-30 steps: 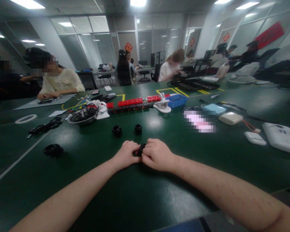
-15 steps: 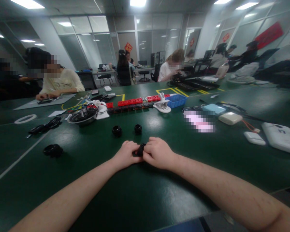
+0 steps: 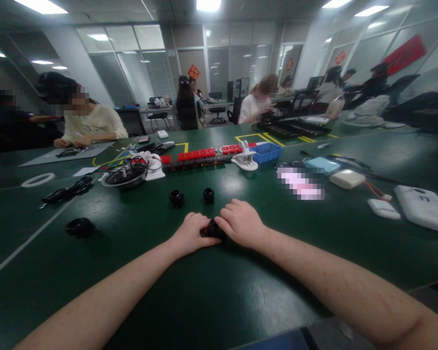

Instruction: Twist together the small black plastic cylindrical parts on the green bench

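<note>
Both hands meet over the green table (image 3: pixel 182 291) around a black round part (image 3: pixel 214 228). My left hand (image 3: pixel 192 234) grips it from the left, thumb along its near side. On the right, my right hand (image 3: pixel 243 224) has its thumb on the top of the part, with the fingers curled over its far side; their tips are partly hidden. Just beyond the hands stand two black ring-shaped parts, one at left (image 3: pixel 176 198) and a smaller one (image 3: pixel 208 195). A further black part (image 3: pixel 80 227) lies farther left.
Across the table are a metal bowl (image 3: pixel 124 180) with black items, red blocks (image 3: pixel 196 154), a white clip (image 3: pixel 245 158) and a blue bin (image 3: pixel 267 152). White cases and cables lie at right. Several people sit beyond.
My right hand has shifted slightly up and its grip has loosened, so more of the black part shows. My left hand has barely moved.
</note>
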The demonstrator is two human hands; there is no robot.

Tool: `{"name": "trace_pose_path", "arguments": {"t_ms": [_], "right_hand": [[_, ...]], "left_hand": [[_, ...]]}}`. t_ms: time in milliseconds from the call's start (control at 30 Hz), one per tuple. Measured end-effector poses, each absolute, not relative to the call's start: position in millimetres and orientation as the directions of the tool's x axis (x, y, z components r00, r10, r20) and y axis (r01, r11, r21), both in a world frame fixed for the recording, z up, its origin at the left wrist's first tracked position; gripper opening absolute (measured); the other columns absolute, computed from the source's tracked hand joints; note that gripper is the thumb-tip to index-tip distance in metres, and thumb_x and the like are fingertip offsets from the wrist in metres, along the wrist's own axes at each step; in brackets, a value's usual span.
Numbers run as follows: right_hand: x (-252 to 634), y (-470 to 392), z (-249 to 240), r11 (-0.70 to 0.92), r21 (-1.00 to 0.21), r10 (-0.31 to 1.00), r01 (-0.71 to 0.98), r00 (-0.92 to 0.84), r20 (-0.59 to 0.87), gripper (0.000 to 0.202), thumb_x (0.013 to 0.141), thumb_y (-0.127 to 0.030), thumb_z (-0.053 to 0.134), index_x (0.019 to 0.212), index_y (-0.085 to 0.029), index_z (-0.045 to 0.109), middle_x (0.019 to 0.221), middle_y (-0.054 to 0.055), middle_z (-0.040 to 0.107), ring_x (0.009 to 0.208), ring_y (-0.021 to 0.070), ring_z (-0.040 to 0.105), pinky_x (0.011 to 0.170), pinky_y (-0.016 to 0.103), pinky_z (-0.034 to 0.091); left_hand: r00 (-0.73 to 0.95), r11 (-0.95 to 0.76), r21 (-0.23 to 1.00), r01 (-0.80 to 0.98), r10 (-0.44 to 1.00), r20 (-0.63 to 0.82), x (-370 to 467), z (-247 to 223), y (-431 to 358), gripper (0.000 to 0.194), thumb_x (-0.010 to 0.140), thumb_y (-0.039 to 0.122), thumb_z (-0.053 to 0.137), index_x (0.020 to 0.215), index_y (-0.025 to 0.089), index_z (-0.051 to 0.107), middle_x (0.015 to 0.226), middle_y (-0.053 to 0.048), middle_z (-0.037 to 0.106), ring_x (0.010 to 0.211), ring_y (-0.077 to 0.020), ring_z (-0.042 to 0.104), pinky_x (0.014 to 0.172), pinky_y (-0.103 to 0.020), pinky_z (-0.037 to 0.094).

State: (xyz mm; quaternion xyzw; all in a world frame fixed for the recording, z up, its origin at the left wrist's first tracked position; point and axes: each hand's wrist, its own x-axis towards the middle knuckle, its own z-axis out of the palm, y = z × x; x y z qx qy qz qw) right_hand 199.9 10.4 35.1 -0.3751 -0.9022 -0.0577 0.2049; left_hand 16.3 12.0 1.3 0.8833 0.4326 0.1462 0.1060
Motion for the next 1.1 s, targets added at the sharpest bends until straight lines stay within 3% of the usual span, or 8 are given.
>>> {"name": "trace_pose_path", "arguments": {"t_ms": [200, 500, 733, 1100], "right_hand": [[197.9, 6.8, 39.6, 0.677, 0.013, 0.680, 0.736, -0.633, 0.371, 0.034, 0.088, -0.039, 0.038, 0.074, -0.014, 0.057, 0.074, 0.007, 0.056, 0.072, 0.0184, 0.043, 0.061, 0.029, 0.027], [193.0, -2.4, 38.1, 0.711, -0.055, 0.676, 0.701, -0.660, 0.329, 0.033, 0.084, -0.045, 0.044, 0.084, -0.014, 0.057, 0.081, 0.007, 0.054, 0.077, 0.0190, 0.043, 0.067, 0.031, 0.032], [191.4, -5.7, 35.4, 0.741, -0.130, 0.657, 0.658, -0.672, 0.341, 0.022, 0.083, -0.028, 0.047, 0.095, -0.015, 0.059, 0.092, 0.009, 0.052, 0.084, 0.0196, 0.042, 0.072, 0.032, 0.034], [193.9, -4.3, 40.0, 0.748, -0.171, 0.657, 0.641, -0.677, 0.332, 0.023, 0.083, -0.027, 0.047, 0.096, -0.015, 0.062, 0.084, 0.008, 0.052, 0.080, 0.0188, 0.042, 0.071, 0.032, 0.034]], "left_hand": [[0.591, -0.614, 0.304, 0.728, 0.787, 0.176, 16.0, -1.4, 12.6, 0.032, 0.069, 0.051, 0.061, 0.072, 0.019, 0.057, 0.068, 0.003, 0.056, 0.071, -0.0167, 0.049, 0.071, -0.030, 0.033], [0.589, -0.618, 0.285, 0.733, 0.786, 0.191, 16.9, -2.1, 12.7, 0.027, 0.070, 0.044, 0.060, 0.064, 0.019, 0.051, 0.064, 0.003, 0.052, 0.067, -0.0161, 0.048, 0.067, -0.030, 0.033], [0.574, -0.604, 0.277, 0.747, 0.797, 0.190, 15.5, -6.2, 14.0, 0.022, 0.068, 0.037, 0.062, 0.066, 0.018, 0.052, 0.067, 0.001, 0.054, 0.068, -0.0168, 0.048, 0.069, -0.031, 0.035], [0.576, -0.605, 0.281, 0.745, 0.796, 0.187, 15.1, -6.0, 13.8, 0.023, 0.070, 0.040, 0.061, 0.069, 0.018, 0.054, 0.068, 0.002, 0.056, 0.069, -0.0166, 0.049, 0.071, -0.031, 0.035]]}}
